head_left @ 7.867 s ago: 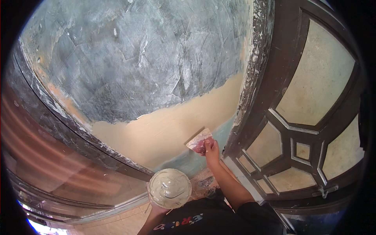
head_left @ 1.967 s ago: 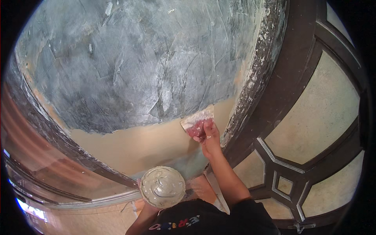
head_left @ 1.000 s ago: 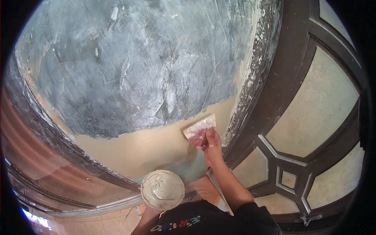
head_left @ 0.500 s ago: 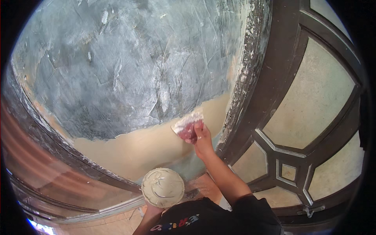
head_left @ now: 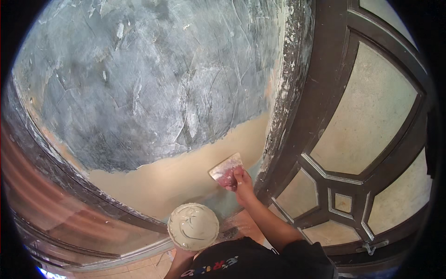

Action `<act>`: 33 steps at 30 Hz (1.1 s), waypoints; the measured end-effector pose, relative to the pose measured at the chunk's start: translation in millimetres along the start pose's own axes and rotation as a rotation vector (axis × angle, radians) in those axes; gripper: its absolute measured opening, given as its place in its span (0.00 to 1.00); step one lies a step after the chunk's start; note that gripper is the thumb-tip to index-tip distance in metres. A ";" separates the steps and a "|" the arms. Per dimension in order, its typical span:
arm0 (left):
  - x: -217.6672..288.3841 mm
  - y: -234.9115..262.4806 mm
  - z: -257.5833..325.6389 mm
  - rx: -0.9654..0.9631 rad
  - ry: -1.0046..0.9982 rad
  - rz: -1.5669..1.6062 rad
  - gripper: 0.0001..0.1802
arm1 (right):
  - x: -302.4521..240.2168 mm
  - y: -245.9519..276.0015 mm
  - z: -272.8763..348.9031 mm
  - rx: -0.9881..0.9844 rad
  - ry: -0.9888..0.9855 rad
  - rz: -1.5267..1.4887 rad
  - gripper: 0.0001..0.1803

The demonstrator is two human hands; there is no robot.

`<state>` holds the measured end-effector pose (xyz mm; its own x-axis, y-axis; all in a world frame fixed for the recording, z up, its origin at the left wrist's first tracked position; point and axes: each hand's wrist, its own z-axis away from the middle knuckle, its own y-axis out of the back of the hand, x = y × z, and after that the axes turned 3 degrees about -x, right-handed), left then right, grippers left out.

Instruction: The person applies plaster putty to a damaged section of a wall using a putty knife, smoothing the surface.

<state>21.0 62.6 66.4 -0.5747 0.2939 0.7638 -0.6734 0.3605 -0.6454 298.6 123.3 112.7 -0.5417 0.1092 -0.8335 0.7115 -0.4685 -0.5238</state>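
Observation:
My right hand (head_left: 244, 185) grips a flat, reddish putty scraper (head_left: 227, 173) smeared with pale paste. Its wide edge lies against the cream coating (head_left: 186, 172) low on the wall, left of the dark frame. Under a round tub of cream putty (head_left: 193, 226), my left hand (head_left: 185, 253) holds it up near my chest; most of its fingers are hidden below the tub. Above the cream band stretches the grey, streaky wall (head_left: 153, 88). A strip of bluish-grey wall (head_left: 223, 203) shows beneath the coating.
A dark panelled door (head_left: 320, 93) with pale insets and a metal latch (head_left: 370, 248) stands on the right. Paint-spattered dark trim (head_left: 281, 100) edges the wall there. To the left are a dark frame (head_left: 111, 200) and a brownish reflective panel (head_left: 60, 190). Floor tiles (head_left: 139, 269) show below.
My right hand has drawn the scraper down the cream coating, slightly to the right. The tub stays nearly in place, a little lower in view.

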 end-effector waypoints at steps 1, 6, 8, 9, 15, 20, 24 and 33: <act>-1.4 10.8 9.0 -0.005 0.000 0.024 0.35 | -5.9 4.2 -4.3 -0.004 0.003 0.000 0.14; -2.4 25.9 30.4 -0.008 0.045 0.138 0.35 | -82.5 -27.0 -20.2 -0.073 0.268 0.003 0.14; 7.6 -38.9 -34.6 -0.013 0.050 0.188 0.35 | -69.3 -23.0 -24.6 -0.098 0.265 -0.011 0.13; -6.0 20.4 25.6 -0.032 0.074 0.205 0.35 | -47.0 3.4 -30.5 -0.074 0.188 0.004 0.14; -6.8 18.3 35.3 -0.059 0.102 0.347 0.35 | 32.7 77.5 -36.7 0.002 -0.068 0.002 0.19; -14.9 43.5 57.0 -0.059 0.150 0.458 0.35 | -83.1 13.8 -40.4 -0.085 0.225 0.017 0.16; -18.4 42.0 62.0 -0.063 0.181 0.548 0.35 | -74.0 42.0 -70.8 -0.019 0.210 -0.021 0.13; -6.1 -51.9 -30.2 -0.020 0.101 0.793 0.35 | 31.1 141.6 -36.1 -0.089 -0.124 0.127 0.07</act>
<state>73.4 68.8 95.5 -0.8333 0.5477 0.0748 -0.0724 0.0259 -0.9970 398.6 92.0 6.3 -0.4923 -0.0567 -0.8686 0.8113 -0.3914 -0.4343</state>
